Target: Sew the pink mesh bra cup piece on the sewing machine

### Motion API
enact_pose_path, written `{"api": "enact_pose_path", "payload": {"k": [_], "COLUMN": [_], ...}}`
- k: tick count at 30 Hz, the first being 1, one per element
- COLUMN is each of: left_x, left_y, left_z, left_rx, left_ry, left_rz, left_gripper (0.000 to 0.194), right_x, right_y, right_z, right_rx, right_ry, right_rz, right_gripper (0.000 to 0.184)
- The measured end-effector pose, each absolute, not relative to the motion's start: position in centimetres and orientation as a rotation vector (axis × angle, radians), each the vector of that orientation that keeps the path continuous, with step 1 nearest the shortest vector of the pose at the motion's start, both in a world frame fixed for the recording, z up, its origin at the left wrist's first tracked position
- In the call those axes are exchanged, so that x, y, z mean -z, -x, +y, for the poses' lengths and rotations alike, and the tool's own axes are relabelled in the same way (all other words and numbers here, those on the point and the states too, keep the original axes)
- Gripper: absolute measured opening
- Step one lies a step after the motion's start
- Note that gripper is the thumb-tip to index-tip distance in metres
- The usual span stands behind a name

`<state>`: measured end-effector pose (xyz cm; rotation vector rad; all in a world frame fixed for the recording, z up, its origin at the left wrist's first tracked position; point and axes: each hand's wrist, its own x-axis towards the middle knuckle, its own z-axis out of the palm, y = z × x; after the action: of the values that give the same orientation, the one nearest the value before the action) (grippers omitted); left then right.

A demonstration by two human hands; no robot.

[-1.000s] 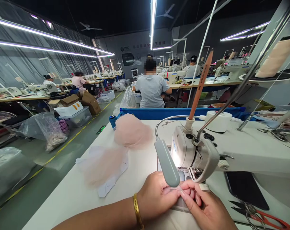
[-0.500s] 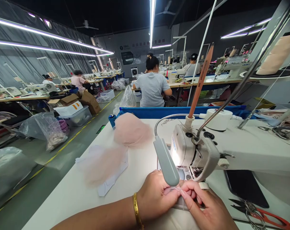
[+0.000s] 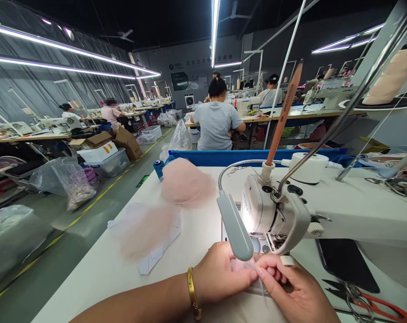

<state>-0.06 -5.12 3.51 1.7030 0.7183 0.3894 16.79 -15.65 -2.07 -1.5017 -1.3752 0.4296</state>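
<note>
Sheer pink mesh cloth (image 3: 186, 181); smooth matt white table (image 3: 102, 269).

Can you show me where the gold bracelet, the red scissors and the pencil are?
gold bracelet (image 3: 192, 292), head view, on the band at the wrist.
red scissors (image 3: 374, 306), head view, on a red handle.
pencil (image 3: 284, 112), head view, mid-shaft.

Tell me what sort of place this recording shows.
Most likely a garment sewing workshop. A sewing machine stands just beyond the left hand and right hand, which pinch sheer fabric; pink fabric pieces lie on the table; other people sit at machines behind.
</note>
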Motion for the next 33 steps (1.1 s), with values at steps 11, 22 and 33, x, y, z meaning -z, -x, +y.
{"api": "enact_pose_path", "payload": {"k": [11, 22, 33], "left_x": [-2.7, -1.8, -1.2], "left_y": [-0.4, 0.3, 0.9], "left_z": [-5.5, -6.1, -6.3], "left_rx": [-0.554, -0.957, -0.943], "left_ry": [-2.170, -2.707, -2.918], "left_rz": [0.845, 0.797, 0.603], "left_gripper": [0.013, 0.018, 0.016], "right_x": [4.3, 5.6, 2.5], "right_y": [-18.1, -18.2, -19.2], "right_z": [-14.8, -14.7, -14.4], "right_rx": [-0.373, 0.014, 0.289], "right_ry": [1.733, 1.811, 1.431], "right_rz": [-1.564, -1.737, -2.049], "right_gripper": [0.027, 0.020, 0.034]}}
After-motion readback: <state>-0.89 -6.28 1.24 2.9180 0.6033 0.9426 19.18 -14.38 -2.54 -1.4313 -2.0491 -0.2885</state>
